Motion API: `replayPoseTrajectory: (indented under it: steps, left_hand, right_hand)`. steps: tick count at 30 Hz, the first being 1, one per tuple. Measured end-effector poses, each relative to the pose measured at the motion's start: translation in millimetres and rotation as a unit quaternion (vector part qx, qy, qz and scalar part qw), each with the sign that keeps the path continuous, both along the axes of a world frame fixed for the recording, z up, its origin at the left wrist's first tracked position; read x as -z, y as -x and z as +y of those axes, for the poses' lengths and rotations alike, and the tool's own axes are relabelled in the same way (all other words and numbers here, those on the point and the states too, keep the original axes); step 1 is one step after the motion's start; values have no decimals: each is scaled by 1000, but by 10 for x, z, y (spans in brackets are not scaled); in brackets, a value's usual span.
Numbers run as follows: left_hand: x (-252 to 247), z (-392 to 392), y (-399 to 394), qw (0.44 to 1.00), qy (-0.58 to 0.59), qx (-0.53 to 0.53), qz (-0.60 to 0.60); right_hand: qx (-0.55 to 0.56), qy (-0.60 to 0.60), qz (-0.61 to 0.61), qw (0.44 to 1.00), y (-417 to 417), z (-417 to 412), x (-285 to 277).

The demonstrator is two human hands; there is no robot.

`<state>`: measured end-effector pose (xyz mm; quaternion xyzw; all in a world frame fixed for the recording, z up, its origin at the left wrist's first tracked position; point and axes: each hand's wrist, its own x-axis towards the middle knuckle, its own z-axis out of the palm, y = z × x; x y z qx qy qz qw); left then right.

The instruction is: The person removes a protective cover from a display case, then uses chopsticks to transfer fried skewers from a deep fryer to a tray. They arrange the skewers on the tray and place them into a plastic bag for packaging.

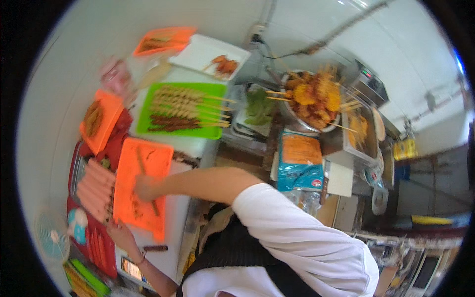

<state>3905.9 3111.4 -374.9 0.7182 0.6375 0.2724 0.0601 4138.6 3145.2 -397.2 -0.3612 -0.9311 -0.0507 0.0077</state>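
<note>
My right hand (146,188) is closed on a long thin brown stick (154,206) over the orange tray (124,196), which has dark bits scattered on it. At the tray's lower left corner is my left hand (120,234), beside a row of long pink sausages (95,191); blur hides whether it holds anything. Just beyond the orange tray, a green tray (143,128) carries several pale skewers (178,100) and dark brown meat skewers (172,122).
A knife (324,185) lies beside a blue food packet (297,178). Behind stands a metal bowl (334,126) heaped with fried skewers. A white tray (189,52) is at the back, a phone (133,269) near my left wrist, and a fan (53,235) at far left.
</note>
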Motion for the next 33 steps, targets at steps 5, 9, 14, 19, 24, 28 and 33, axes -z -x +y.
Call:
replayPoseTrajectory:
  steps: [5,9,14,19,24,28,33]
  left_hand:
    - [-292,-13,-59,996,11,-46,73]
    - [-577,-152,-257,996,45,-74,31]
    - [-498,-164,-323,998,37,-1,44]
    - [-848,-240,-746,998,55,28,24]
    - [-1179,-265,-1471,987,59,145,-23]
    - [-1382,-407,-2170,971,81,213,-69]
    - [-1489,-671,-3216,953,88,285,-49]
  right_hand:
    - [-33,-72,89,993,-235,-54,-207]
    - [66,-80,108,989,-404,-316,-477]
    - [161,48,95,981,-769,-714,-787]
    - [214,-41,326,920,-1557,-1600,-1654]
    - [520,-195,258,790,-3792,-2661,-2670]
    - [636,-199,67,743,-5387,-3129,-2744]
    - [613,-105,-85,778,-6390,-3107,-2308]
